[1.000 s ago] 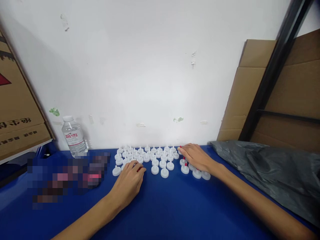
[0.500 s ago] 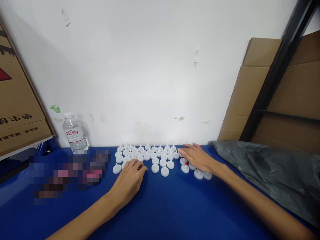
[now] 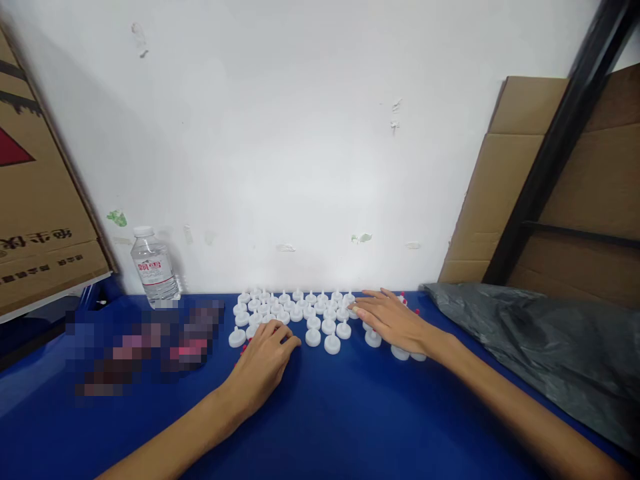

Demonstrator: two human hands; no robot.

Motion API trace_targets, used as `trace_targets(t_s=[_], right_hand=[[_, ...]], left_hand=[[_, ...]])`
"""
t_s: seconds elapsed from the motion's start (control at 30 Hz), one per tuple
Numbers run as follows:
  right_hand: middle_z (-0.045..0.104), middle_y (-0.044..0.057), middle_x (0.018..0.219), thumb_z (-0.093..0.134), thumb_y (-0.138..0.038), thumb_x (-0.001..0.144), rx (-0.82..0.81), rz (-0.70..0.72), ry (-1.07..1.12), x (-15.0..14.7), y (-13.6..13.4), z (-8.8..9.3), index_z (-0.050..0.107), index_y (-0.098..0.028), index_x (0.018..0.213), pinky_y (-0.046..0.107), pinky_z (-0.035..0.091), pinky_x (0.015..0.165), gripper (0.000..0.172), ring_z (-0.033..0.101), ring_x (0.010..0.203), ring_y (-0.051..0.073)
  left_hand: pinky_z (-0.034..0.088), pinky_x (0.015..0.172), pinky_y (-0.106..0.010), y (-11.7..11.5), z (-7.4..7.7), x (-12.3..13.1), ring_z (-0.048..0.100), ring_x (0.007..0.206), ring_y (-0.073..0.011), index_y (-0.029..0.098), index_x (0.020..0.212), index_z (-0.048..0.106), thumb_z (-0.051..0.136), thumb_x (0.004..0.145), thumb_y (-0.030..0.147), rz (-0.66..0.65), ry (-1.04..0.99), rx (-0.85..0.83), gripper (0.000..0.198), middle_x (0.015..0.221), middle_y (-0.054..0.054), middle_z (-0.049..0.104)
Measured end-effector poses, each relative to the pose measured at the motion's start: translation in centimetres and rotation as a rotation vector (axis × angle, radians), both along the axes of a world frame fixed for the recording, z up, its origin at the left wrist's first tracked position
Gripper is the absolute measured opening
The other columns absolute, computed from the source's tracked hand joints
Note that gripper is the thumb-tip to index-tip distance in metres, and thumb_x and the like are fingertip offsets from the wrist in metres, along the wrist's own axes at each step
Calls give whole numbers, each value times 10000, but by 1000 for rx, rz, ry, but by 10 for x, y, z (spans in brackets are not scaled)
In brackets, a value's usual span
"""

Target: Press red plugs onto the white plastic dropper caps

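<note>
White spouted caps (image 3: 297,313) cluster on the tabletop (image 3: 325,413), beyond a person's left hand (image 3: 269,350) and across to the right hand (image 3: 393,320). They look light, stiff, slick: best pinched by the rims (image 3: 332,347). The right spreads loosely over some; whether the curled left grips anything, I can't tell.

we count over two dozen white caps (image 3: 313,339), one left hand (image 3: 270,353), one right hand (image 3: 395,321), one water bottle (image 3: 154,272) far left, and one grey plastic sheet (image 3: 525,340) right.
</note>
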State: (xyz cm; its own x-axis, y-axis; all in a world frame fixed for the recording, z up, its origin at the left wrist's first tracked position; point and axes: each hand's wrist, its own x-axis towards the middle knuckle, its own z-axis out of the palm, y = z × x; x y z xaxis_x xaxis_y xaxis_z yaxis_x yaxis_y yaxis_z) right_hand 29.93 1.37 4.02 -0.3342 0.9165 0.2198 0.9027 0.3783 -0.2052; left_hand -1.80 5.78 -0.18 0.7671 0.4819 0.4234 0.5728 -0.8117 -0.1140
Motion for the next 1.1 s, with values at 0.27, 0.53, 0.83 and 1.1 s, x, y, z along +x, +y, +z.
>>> trace_targets(t_s=[0.27,0.53,0.83,1.1], right_hand=[[658,56,1390,246,-537,1094,17,15,17,2,4,-7,678,-269,1338,680,176,1199,564,428,1440,362],[728,97,1163,458,-469,1061,306,-35,170,-4,-12,14,691,-220,1091,487,494,988,343,691,1039,292],[646,76,1268,571,-203,1017,344,262,252,-56,-44,-3,510,-268,1364,370,535,988,358,634,1163,219],[690,71,1208,626,-175,996,349,362,361,-78,-54,-16,470,-257,1402,360,585,898,443,678,1061,216]], left_hand=[[514,815,-391,0,-6,0,567,967,-248,187,1194,648,429,926,-52,-19,-22,33,420,1081,-97,649],[476,817,-387,-3,4,-2,582,941,-242,200,1096,655,475,1004,57,-37,-50,36,248,1032,-80,665],[472,812,-334,-27,19,2,661,834,-187,241,964,715,663,980,284,-84,-541,-303,69,881,19,737],[518,818,-285,-48,27,7,709,882,-181,287,923,770,699,935,355,-8,-737,-722,99,918,37,778]])
